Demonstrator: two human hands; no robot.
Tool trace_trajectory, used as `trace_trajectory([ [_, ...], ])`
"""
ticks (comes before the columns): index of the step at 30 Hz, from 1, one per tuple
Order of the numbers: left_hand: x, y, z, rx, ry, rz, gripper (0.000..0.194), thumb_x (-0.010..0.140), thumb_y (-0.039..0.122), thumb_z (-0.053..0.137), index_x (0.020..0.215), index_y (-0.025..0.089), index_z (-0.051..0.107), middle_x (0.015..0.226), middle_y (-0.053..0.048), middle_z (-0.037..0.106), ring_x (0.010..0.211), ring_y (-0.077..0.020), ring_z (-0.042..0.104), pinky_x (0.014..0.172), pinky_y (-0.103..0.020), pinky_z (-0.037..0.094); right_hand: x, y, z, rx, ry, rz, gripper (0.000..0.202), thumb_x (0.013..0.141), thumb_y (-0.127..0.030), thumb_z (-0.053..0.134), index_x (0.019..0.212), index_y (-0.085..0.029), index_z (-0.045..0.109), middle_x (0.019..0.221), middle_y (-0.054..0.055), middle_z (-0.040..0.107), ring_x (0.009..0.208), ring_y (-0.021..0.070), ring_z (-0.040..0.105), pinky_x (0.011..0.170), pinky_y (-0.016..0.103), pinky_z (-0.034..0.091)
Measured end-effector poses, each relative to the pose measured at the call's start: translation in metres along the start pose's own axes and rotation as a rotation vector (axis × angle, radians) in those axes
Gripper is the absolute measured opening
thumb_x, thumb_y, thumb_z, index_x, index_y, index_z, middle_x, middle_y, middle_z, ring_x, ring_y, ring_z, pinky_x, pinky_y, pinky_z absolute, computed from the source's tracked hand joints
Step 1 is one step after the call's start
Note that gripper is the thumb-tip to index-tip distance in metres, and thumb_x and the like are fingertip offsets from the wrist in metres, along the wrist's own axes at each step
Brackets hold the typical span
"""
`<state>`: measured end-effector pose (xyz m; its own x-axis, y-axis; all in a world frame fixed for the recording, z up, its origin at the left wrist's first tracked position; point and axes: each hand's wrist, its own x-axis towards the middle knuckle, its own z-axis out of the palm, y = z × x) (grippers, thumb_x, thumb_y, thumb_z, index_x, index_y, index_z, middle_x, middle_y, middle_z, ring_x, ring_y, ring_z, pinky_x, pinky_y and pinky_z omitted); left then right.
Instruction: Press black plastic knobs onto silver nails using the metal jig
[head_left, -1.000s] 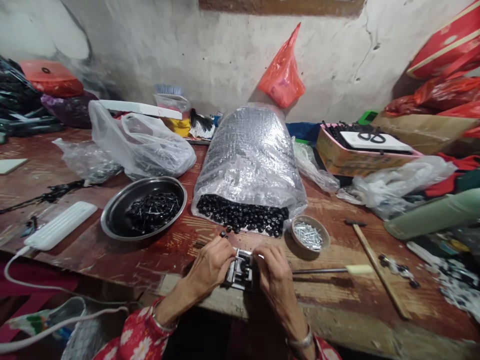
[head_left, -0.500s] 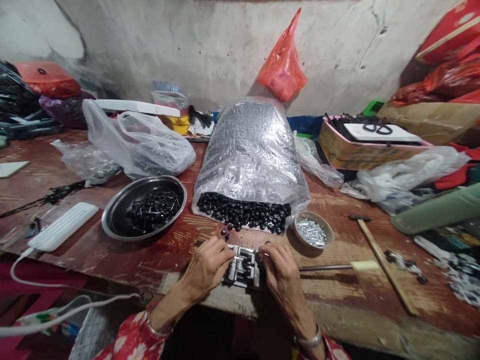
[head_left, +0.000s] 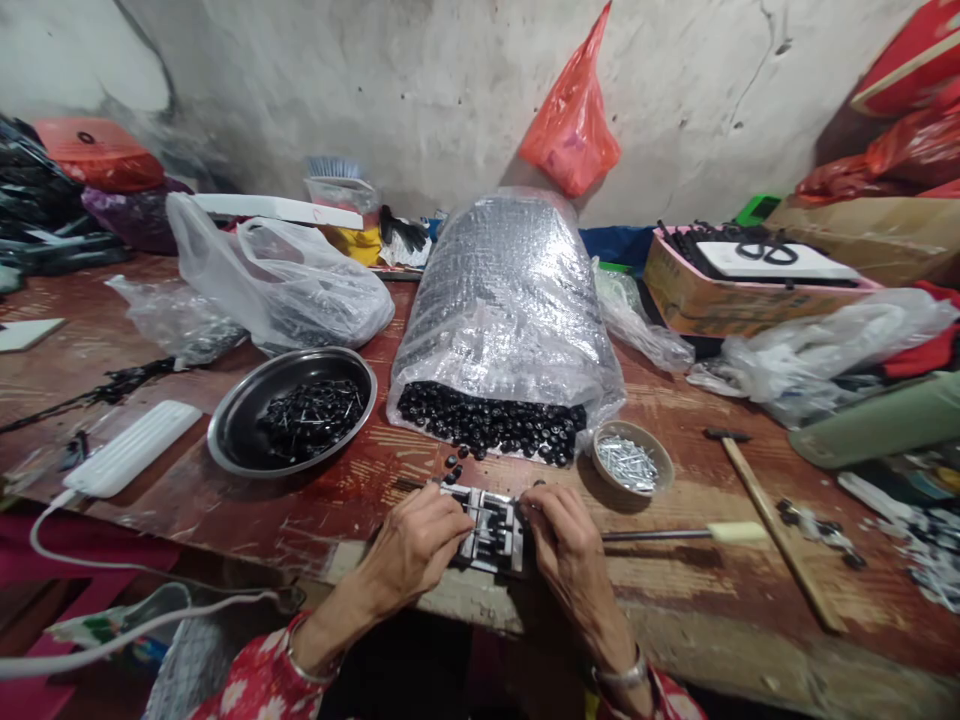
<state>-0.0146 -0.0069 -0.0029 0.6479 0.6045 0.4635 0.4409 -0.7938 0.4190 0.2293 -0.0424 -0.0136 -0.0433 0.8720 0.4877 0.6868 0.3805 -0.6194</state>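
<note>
A small metal fixture point(head_left: 489, 530) with black parts in its slots sits at the table's front edge. At its left side, my left hand point(head_left: 416, 540) is closed, fingertips pinched over the fixture on something too small to make out. My right hand point(head_left: 570, 545) is at the fixture's right side, thumb and fingers pinched together; what they hold is hidden. Just behind are small black caps point(head_left: 491, 425) spilling from the mouth of a silvery plastic bag point(head_left: 510, 290). A bowl of metal screws point(head_left: 628, 462) stands behind my right hand.
A steel bowl point(head_left: 223, 455) of black-headed screws is on the left, near a white power strip point(head_left: 139, 450). To the right lie a screwdriver point(head_left: 731, 533) and a hammer point(head_left: 780, 535). Plastic bags point(head_left: 300, 290) and a box point(head_left: 697, 298) stand farther back.
My left fingertips have moved slightly down and right over the fixture. My right hand stays pinched at the right side. The view has shifted a little.
</note>
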Motion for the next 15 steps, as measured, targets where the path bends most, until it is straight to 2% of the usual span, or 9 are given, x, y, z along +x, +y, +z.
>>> trace_trajectory([
  [8, 0.002, 0.001, -0.008, -0.045, -0.064, -0.053, 0.021, 0.092, 0.006, 0.059, 0.103, 0.020, 0.069, 0.096, -0.006, 0.066, 0.091, -0.0215, 0.056, 0.080, -0.034, 0.043, -0.001, 0.000, -0.001, 0.016, -0.006, 0.018, 0.013, 0.102, -0.016, 0.053, 0.100, -0.023, 0.064, 0.095, 0.004, 0.068, 0.091, 0.0195, 0.061, 0.081, 0.032, 0.050],
  [12, 0.004, -0.003, -0.016, -0.073, -0.008, -0.108, 0.017, 0.096, 0.010, 0.056, 0.102, 0.020, 0.069, 0.095, -0.005, 0.067, 0.090, -0.0206, 0.056, 0.081, -0.034, 0.043, 0.001, 0.003, -0.006, 0.046, 0.025, 0.010, 0.014, 0.101, -0.014, 0.054, 0.104, -0.023, 0.065, 0.097, 0.003, 0.069, 0.093, 0.0181, 0.063, 0.083, 0.030, 0.051],
  [15, 0.009, -0.014, -0.022, -0.068, 0.065, -0.196, 0.015, 0.098, 0.013, 0.055, 0.095, 0.019, 0.068, 0.090, -0.004, 0.068, 0.088, -0.0197, 0.058, 0.082, -0.033, 0.044, 0.003, 0.010, -0.010, 0.007, 0.078, -0.025, 0.015, 0.100, -0.014, 0.055, 0.106, -0.023, 0.065, 0.099, 0.004, 0.069, 0.094, 0.0179, 0.063, 0.085, 0.029, 0.051],
])
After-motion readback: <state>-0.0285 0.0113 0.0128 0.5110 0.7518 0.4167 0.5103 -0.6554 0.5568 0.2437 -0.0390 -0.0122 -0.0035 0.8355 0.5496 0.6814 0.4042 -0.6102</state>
